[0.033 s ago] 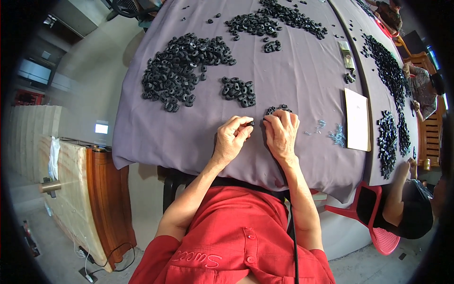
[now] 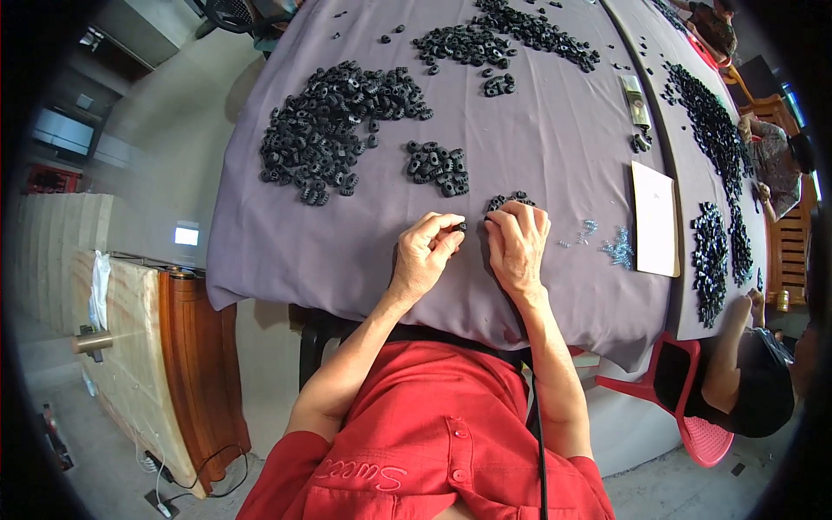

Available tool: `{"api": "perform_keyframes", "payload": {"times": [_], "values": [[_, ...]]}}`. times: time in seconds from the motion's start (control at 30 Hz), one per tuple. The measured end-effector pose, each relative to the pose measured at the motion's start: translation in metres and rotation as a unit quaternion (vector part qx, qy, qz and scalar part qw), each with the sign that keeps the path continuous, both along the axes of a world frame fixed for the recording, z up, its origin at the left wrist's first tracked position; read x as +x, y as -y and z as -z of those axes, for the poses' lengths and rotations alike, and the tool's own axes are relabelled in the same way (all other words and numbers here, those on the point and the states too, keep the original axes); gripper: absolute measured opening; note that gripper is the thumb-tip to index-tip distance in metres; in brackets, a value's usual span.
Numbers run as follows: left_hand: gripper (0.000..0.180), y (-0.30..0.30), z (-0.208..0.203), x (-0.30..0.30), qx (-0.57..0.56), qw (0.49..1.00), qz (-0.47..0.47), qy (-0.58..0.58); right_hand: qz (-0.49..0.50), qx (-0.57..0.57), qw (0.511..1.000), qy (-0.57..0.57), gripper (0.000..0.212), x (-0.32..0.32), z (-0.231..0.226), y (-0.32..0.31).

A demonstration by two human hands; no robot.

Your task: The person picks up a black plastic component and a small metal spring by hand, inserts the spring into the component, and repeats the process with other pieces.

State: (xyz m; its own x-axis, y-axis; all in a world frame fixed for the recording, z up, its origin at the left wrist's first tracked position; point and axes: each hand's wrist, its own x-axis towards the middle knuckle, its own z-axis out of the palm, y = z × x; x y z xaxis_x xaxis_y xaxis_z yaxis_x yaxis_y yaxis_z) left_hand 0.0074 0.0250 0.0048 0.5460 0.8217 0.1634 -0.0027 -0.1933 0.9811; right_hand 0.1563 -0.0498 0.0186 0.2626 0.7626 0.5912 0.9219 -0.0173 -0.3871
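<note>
My left hand (image 2: pixel 422 253) is closed in a pinch just above the cloth near the table's front edge. A small black plastic piece (image 2: pixel 460 227) pokes out between its thumb and fingertips. To its right, my right hand (image 2: pixel 518 247) is bent with its fingertips together. Something dark shows at those fingertips, too small to make out. Just beyond the right hand lies a small cluster of black plastic pieces (image 2: pixel 522 198), partly covered by the fingers. Another small cluster of black pieces (image 2: pixel 438 168) lies beyond my left hand.
A big heap of black pieces (image 2: pixel 334 121) covers the far left, with more heaps (image 2: pixel 464 45) behind. Small bluish, spring-like bits (image 2: pixel 619 249) lie right, beside a white board (image 2: pixel 655 218). People sit at the adjoining table (image 2: pixel 689 299) near a red chair (image 2: pixel 693 425).
My right hand's fingertips have shifted very slightly to the right. My left hand keeps its pinch on the black piece.
</note>
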Motion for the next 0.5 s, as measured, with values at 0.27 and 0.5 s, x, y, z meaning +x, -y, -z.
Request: {"api": "perform_keyframes", "payload": {"times": [0.27, 0.5], "values": [[0.021, -0.007, -0.01, -0.004, -0.103, 0.993, 0.059, 0.012, -0.084, 0.023, 0.897, -0.433, 0.008, -0.019, -0.01, 0.021], [0.023, 0.002, -0.012, 0.011, -0.287, 0.951, 0.106, 0.043, -0.078, -0.04, 0.869, -0.487, 0.007, -0.029, -0.001, 0.026]]}}
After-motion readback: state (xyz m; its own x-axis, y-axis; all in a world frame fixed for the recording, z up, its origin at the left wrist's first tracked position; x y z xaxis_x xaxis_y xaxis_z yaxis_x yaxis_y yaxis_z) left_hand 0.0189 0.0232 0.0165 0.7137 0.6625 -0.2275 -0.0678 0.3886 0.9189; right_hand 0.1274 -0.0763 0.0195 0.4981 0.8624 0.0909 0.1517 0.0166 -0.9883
